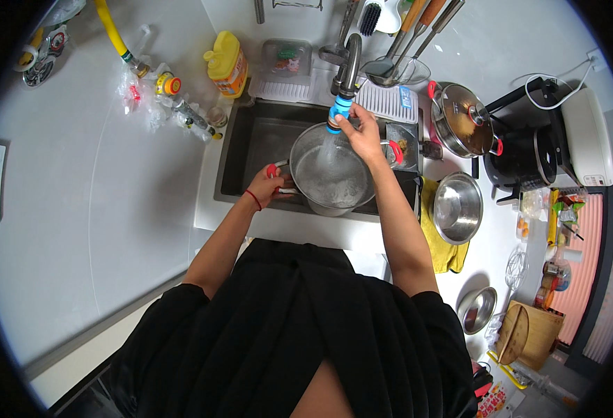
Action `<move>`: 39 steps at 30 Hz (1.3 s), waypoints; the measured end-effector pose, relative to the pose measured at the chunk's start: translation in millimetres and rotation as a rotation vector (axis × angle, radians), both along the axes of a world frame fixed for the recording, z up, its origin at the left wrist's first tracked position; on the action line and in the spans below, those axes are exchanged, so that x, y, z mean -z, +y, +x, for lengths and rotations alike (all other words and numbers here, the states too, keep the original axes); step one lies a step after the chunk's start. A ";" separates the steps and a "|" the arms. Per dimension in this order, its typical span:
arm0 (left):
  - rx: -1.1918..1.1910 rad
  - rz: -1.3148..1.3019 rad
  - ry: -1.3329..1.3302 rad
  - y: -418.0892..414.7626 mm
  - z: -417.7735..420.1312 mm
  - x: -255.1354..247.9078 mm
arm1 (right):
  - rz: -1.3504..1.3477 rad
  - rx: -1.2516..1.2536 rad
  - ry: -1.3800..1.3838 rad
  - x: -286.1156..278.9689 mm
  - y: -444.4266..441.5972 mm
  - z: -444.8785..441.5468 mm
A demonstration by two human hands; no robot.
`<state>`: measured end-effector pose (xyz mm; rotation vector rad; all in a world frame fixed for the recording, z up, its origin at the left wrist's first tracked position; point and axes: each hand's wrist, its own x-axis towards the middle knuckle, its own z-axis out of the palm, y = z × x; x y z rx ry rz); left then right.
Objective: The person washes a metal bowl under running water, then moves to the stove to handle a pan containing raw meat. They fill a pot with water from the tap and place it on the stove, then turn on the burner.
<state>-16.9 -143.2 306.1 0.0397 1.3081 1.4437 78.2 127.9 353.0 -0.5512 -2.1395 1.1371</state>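
Over the sink [264, 128] is a large stainless steel pot [332, 180] with red-sleeved loop handles. My left hand [265, 187] grips its left handle; a red cord circles that wrist. My right hand [359, 129] holds the blue nozzle [340, 108] on the end of the metal faucet [353, 62], thumb and fingers around it. Water sprays from the nozzle into the pot, where water with a rippled surface shows. The pot's right handle [395, 152] is free, beside my right wrist. Part of the sink lies hidden beneath the pot.
A yellow jug [227, 65] stands behind the sink's left corner. Right of the sink are a steel bowl [458, 208] on a yellow cloth [445, 258], a lidded pot [463, 123] and a black appliance [520, 157]. Ladles and spatulas [384, 67] stand behind the faucet.
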 end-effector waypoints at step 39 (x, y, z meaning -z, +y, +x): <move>0.000 0.021 0.030 -2.9 5.1 -6.2 | -0.036 0.526 -0.348 96.0 32.2 108.7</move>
